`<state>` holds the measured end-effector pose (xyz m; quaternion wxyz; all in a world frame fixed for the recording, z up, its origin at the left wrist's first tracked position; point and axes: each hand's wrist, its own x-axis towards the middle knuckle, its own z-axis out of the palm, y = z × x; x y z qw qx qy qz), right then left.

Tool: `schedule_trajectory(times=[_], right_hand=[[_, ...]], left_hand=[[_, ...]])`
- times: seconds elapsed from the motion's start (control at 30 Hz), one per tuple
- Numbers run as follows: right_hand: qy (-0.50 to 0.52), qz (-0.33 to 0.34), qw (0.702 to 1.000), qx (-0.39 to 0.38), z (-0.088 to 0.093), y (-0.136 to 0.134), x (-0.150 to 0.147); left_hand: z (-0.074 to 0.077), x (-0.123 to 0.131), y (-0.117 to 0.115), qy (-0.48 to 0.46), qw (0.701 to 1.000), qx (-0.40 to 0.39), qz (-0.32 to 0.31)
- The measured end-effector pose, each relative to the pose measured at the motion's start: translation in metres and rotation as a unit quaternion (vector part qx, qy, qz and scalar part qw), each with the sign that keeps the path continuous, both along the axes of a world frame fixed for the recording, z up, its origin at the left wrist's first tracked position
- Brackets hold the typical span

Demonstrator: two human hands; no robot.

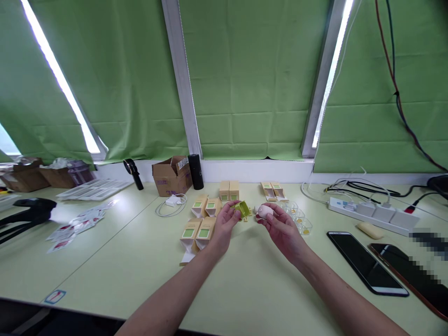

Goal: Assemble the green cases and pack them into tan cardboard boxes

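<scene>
Above the middle of the table, my left hand (226,223) holds a small green cup-like piece (242,210) between thumb and fingers, its hollow side tilted to the right. Just right of it, my right hand (280,225) grips a small rounded pale pink object (265,212), whose exact kind I cannot make out. The two pieces are apart. Beside my left wrist stand several small tan boxes (189,233) with green label squares and open flaps. Clear plastic cups (305,227) with yellow bits inside sit behind my right hand.
More tan boxes (229,190) stand farther back, near a brown carton (171,176) and a black cylinder (195,172). To the right lie a phone (367,262), a second dark phone (409,270) and a white power strip (373,214) with cables. A white charger (172,200) lies left.
</scene>
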<state>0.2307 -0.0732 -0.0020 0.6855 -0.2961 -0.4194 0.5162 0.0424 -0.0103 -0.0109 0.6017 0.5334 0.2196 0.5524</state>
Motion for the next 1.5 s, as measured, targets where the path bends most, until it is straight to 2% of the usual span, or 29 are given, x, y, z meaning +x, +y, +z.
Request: schedule_trajectory(times=[0.3,0.7,1.13,1.5], right_hand=[[-0.037,-0.005,0.999,0.005,0.008,-0.006,-0.003],[-0.084,-0.089,0.992,-0.008,-0.003,0.004,-0.004],[-0.155,-0.087,0.984,-0.026,-0.001,0.004,-0.005],[-0.186,-0.080,0.979,-0.028,0.003,0.002,-0.005]], left_hand=[[0.000,0.001,-0.001,0.022,1.000,0.018,-0.005],[0.004,0.002,-0.004,0.055,0.998,0.041,0.002],[-0.002,0.003,-0.003,0.092,0.995,0.047,-0.001],[0.002,0.003,-0.008,0.139,0.987,0.080,0.018]])
